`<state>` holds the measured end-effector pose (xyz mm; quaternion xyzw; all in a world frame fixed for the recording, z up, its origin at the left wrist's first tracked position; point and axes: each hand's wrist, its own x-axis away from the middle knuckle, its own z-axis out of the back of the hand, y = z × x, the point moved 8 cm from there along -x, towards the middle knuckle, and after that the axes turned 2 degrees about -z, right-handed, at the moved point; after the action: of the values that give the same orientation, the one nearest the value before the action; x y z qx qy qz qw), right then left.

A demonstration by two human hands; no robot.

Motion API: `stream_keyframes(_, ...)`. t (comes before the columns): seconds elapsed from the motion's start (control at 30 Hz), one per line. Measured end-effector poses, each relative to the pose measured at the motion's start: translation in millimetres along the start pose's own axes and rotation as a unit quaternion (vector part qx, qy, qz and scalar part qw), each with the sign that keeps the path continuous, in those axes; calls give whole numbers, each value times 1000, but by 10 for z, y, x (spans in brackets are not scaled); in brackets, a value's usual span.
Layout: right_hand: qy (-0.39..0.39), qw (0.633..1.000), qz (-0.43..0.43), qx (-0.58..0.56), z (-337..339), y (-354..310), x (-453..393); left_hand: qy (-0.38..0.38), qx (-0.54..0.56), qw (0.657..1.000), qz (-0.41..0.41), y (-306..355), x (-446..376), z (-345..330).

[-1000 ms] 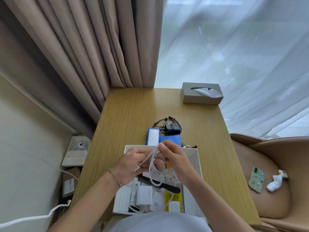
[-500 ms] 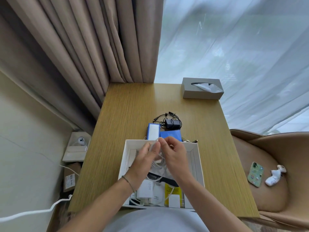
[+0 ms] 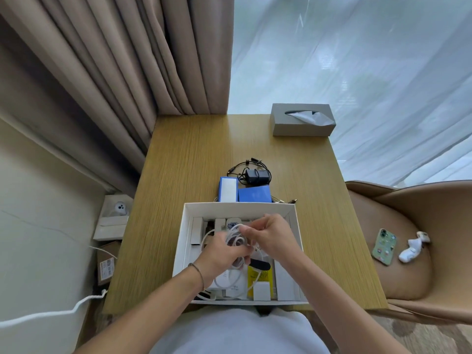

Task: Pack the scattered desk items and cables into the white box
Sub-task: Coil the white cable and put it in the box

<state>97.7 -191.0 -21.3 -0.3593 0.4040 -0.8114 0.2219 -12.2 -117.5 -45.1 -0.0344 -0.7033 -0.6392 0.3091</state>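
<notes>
Both hands worked over the white box (image 3: 184, 241) on the wooden desk (image 3: 178, 175): left hand (image 3: 224, 251) gripped a coiled white cable (image 3: 236, 238), right hand (image 3: 270, 237) pinched its loops from the other side, the bundle just above the packed chargers. The cable looked light, limp and springy, likely to uncoil if let go, so best held across the whole bundle, not by one strand. The black adapter with its cable (image 3: 252, 175) and two blue boxes (image 3: 244, 192) lay unpacked beyond the far rim.
</notes>
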Motion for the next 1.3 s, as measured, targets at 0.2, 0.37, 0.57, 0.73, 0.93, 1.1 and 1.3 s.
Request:
stream_keyframes(0.2,18,997,9,78,139,113,65,22,-60,998,30,-170,-81,-55)
stream_keyframes(0.37,37,999,11,36,355,218,69,24,-421,906,-30,-210,-103,-144)
stream_keyframes(0.57,40,999,14,-16,497,339,111,-6,-510,860,-26,-417,-153,-365)
stream_keyframes(0.73,25,999,26,-29,449,424,161,-14,-578,815,-46,-458,-199,-443)
stream_keyframes(0.93,23,999,30,-40,433,413,139,-42,-622,782,-29,-480,-147,-474)
stream_keyframes(1.1,49,995,43,-79,570,361,15,19,-577,813,-79,-221,-83,-420)
stream_keyframes(1.3,85,993,54,-64,907,147,-383,119,-459,859,-192,459,-80,-220)
